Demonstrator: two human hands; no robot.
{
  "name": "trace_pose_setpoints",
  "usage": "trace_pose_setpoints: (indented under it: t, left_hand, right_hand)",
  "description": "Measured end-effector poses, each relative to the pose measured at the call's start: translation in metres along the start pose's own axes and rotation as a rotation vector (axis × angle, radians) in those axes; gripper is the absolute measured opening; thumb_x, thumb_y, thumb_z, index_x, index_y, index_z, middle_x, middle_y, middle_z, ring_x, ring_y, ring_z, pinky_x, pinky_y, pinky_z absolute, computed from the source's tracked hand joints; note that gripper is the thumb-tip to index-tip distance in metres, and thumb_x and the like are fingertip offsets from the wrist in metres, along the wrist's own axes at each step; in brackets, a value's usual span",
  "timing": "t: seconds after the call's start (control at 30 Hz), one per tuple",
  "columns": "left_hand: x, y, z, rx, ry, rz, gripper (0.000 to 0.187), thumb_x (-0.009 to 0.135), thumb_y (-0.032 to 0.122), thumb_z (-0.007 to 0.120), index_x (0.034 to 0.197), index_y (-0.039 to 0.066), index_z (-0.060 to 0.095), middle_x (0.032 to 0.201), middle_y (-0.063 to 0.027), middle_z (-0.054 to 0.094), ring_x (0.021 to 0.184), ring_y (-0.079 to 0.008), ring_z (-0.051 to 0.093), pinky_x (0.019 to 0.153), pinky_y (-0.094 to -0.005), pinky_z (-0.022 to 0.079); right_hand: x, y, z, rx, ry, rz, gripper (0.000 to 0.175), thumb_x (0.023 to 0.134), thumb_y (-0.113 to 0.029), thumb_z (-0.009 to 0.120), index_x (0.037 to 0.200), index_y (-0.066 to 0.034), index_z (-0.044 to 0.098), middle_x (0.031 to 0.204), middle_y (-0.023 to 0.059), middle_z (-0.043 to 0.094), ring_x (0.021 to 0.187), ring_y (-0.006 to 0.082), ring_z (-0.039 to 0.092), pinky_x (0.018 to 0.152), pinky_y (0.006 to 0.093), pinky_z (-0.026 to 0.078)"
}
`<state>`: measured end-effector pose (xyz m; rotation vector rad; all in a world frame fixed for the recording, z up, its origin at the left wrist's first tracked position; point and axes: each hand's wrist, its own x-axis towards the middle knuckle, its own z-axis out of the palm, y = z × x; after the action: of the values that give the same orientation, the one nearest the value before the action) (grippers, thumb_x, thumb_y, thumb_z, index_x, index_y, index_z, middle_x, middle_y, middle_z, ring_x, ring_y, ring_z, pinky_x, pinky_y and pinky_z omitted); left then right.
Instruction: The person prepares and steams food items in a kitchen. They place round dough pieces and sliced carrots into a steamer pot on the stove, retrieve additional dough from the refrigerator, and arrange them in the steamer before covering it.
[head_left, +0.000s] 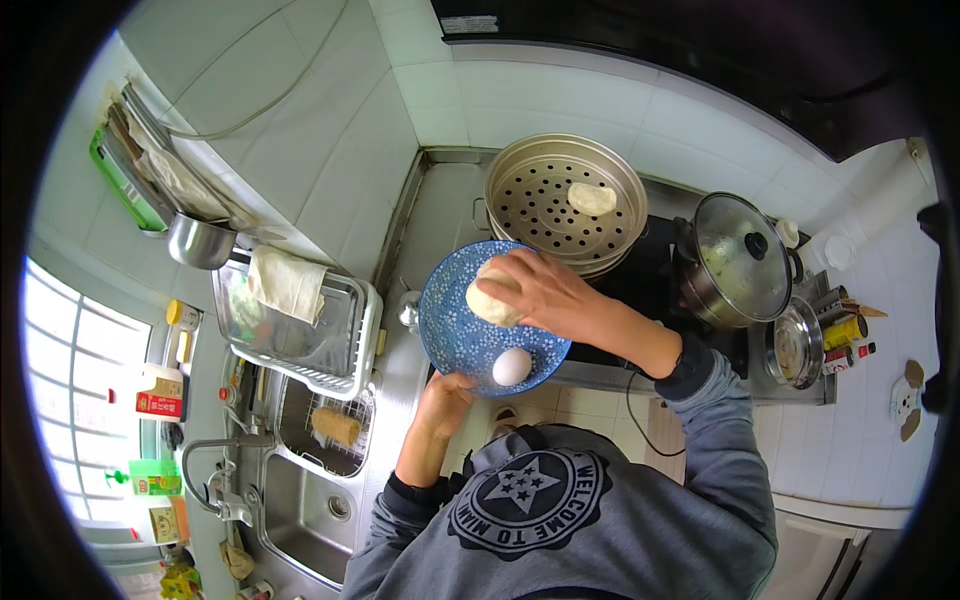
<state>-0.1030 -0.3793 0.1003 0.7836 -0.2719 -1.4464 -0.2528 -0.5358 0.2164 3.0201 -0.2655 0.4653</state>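
Note:
A blue plate with a white flower pattern (457, 337) is in front of me, its near rim gripped by my left hand (444, 403). On the plate, a whole egg (512, 367) rests towards the near side. My right hand (536, 289) reaches over the plate with its fingers around a pale, rounded bun (491, 300); whether the bun still touches the plate is hard to see. Just beyond the plate stands a round metal steamer with a perforated base (525, 202). One pale bun (592, 199) lies inside it, right of the middle.
A lidded pot (739, 259) sits on the black cooktop (660, 255) at right, beside a metal bowl (795, 341) and several condiment bottles (844, 334). On the left are a dish rack (367, 337), a double-basin sink (307, 517) and a faucet (199, 457). A range hood (660, 45) hangs above.

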Motion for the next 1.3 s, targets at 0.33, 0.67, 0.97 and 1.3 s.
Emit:
trace_pose_setpoints:
  t: [0.33,0.67,0.97,1.3]
  left_hand:
    - [0.01,-0.002,-0.005,-0.043,-0.012,-0.095,0.039,0.065,-0.003,0.049,0.104,-0.007,0.052,0.094,-0.0143,0.062,0.08,-0.0252,0.06,0.074,-0.0367,0.048]
    - [0.004,-0.01,-0.011,-0.063,0.023,-0.021,0.038,0.066,-0.002,0.049,0.103,-0.006,0.052,0.096,-0.0135,0.062,0.083,-0.0248,0.061,0.077,-0.0377,0.049]
    - [-0.004,-0.026,-0.006,-0.064,0.041,0.016,0.044,0.066,-0.001,0.048,0.11,-0.009,0.047,0.103,-0.0164,0.06,0.089,-0.0266,0.06,0.081,-0.0383,0.049]
    - [-0.02,-0.04,0.006,-0.112,0.013,0.103,0.047,0.066,-0.003,0.048,0.112,-0.01,0.044,0.106,-0.017,0.058,0.09,-0.0266,0.06,0.081,-0.0384,0.05]
  right_hand:
    - [-0.009,0.081,0.003,0.765,0.51,0.605,0.078,0.067,-0.033,0.078,0.127,-0.0054,0.036,0.119,0.0166,0.047,0.108,0.0255,0.05,0.09,0.0358,0.043]
    - [-0.034,0.154,0.063,0.396,0.004,0.923,0.083,0.067,-0.056,0.063,0.124,0.0011,0.042,0.107,0.0237,0.058,0.1,0.0347,0.057,0.084,0.0389,0.045]
    - [-0.028,0.142,0.051,0.247,-0.091,0.84,0.074,0.059,-0.044,0.073,0.114,-0.0012,0.047,0.105,0.0238,0.057,0.098,0.0375,0.057,0.082,0.0415,0.046]
    - [-0.032,0.142,0.051,0.17,-0.135,0.801,0.084,0.053,-0.043,0.078,0.118,-0.0038,0.043,0.111,0.0251,0.053,0.102,0.038,0.053,0.085,0.0416,0.045]
